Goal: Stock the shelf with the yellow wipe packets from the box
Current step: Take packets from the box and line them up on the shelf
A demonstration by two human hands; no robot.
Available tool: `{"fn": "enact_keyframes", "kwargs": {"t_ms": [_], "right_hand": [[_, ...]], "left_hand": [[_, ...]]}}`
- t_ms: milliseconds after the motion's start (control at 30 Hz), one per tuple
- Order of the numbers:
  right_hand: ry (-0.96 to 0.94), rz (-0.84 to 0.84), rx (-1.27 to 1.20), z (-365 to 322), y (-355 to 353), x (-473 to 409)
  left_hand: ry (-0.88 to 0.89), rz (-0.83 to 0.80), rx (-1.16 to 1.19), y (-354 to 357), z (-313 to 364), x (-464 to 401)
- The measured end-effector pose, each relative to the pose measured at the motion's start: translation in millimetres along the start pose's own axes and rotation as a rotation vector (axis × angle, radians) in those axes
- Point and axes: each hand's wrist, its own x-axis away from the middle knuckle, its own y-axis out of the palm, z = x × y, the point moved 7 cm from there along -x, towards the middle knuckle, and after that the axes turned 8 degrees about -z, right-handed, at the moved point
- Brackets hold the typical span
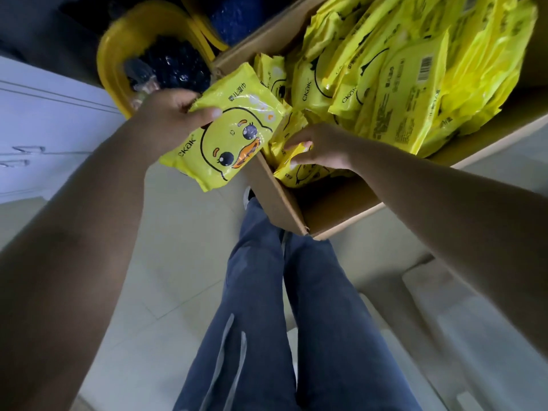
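You're looking down past your own legs, in blue trousers (284,307), at a cardboard box (284,203) on the pale floor, open & packed w/ yellow wipe packets (409,93), some standing on edge, some slumped over each other.

Your left hand (169,120) holds one packet (225,126) up, just outside the box's near-left wall: thumb curled over the printed duck face, fingers wrapped round the back edge. The packet sits tilted, its lower end hanging over the box edge.

Your right hand (320,146) is down inside the box's near corner, fingers bent onto the top edge of a second packet (299,161). It looks like a pinch starting, but whether the grip has fully closed can't be told.

Behind the box: a yellow basket (118,54) w/ dark wrapped goods. At left, a white cabinet (44,120). No shelf is in view.

Handling, as a judgement: packets look light, soft & squashy, w/ glossy film that's prob. slippery. Take each by a short end or across its width, thumb on one face, fingers on the other; don't pinch the crimped seal alone, since it could slide or tear. Neighbours lean loosely, so lifting one may topple others.
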Motion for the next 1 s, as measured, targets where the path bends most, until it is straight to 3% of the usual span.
{"fn": "enact_keyframes", "kwargs": {"t_ms": [100,200,500,700,1000], "right_hand": [[-0.002,0.036,0.165,1,-5,-5],[0.045,0.134,0.153,4,-26,1],[0.039,0.490,-0.350,24,-112,53],[0.150,0.791,-0.675,51,-143,67],[0.338,0.744,-0.571,62,-126,51]], "left_hand": [[0.004,-0.008,0.032,1,-3,-1],[-0.010,-0.005,0.066,1,-7,-3],[-0.018,0.080,0.073,-16,-5,-4],[-0.045,0.117,0.200,-37,-1,-9],[0.002,0.100,0.084,-36,11,-21]]}}
